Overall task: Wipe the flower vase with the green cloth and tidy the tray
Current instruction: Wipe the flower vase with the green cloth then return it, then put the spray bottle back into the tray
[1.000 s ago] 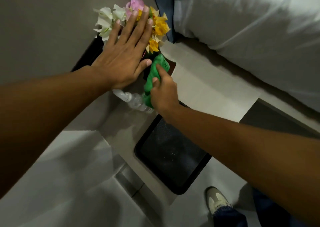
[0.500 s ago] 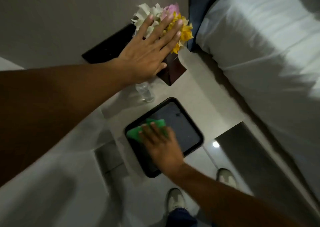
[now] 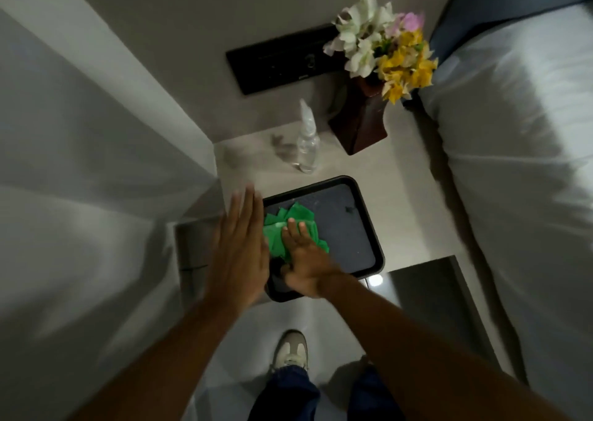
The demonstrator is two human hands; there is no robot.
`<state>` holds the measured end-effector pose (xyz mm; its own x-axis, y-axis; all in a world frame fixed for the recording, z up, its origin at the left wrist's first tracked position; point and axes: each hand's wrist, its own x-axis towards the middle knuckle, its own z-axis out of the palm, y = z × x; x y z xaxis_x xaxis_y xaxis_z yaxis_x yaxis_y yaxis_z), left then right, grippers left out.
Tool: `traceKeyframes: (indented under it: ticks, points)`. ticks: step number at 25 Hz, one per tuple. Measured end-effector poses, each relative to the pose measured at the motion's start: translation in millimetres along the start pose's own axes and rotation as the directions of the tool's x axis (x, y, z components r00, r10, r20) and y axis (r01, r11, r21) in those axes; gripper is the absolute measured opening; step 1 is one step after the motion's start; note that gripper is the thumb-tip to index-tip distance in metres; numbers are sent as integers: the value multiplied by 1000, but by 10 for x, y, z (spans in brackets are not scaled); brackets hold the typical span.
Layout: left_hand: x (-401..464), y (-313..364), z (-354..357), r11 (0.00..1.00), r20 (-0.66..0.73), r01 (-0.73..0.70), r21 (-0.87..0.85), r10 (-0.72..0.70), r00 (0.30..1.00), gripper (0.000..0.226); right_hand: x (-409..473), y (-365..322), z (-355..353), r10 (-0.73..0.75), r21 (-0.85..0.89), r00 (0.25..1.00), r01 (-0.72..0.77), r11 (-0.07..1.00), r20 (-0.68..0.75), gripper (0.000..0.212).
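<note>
Head view looks down on the right hand (image 3: 305,260), fingers spread flat, pressing the green cloth (image 3: 288,231) onto the black tray (image 3: 369,228), probably so the whole palm drives the wipe. Beside the tray's left edge the left hand (image 3: 239,253) hovers flat, empty and blurred, perhaps ready to steady it. On the worktop (image 3: 404,170) behind, the flower vase (image 3: 361,125) stands upright, a clear bottle (image 3: 307,144) near it.

Grey walls (image 3: 96,131), white bed (image 3: 513,163), glossy floor (image 3: 321,318)
</note>
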<state>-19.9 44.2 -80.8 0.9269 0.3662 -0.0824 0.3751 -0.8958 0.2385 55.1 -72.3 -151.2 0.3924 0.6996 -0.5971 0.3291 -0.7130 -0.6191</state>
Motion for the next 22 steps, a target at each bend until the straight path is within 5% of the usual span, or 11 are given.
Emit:
traceKeyframes:
  ticks: [1,3,4,6,9,12,15,22]
  points:
    - [-185,-59,152,999,99,32,-40,-28,995,67,28,6,-120,17,182,998,-27,983,59,70]
    - [-379,-87,426,998,268,14,-54,1,963,64,59,33,-300,55,625,991,-117,772,118,53]
    - [-384,-76,540,999,310,-8,-42,20,950,64,63,76,-350,86,737,991,-137,662,107,50]
    - [-278,7,726,999,347,-17,-32,27,937,67,89,197,-440,169,781,984,-145,608,51,50]
    - [-153,76,871,1000,394,20,-7,-16,919,68,151,273,-616,313,663,898,-34,748,-308,38]
    - [-137,37,887,1000,445,-6,2,5,896,69,227,181,-877,207,455,788,103,884,-580,55]
    - [-82,2,861,999,483,-35,13,24,875,71,478,-14,-1175,177,365,775,73,928,-606,84]
    - [-85,36,904,1000,479,-6,-7,8,878,72,631,-166,-1450,148,151,773,-68,986,-617,54]
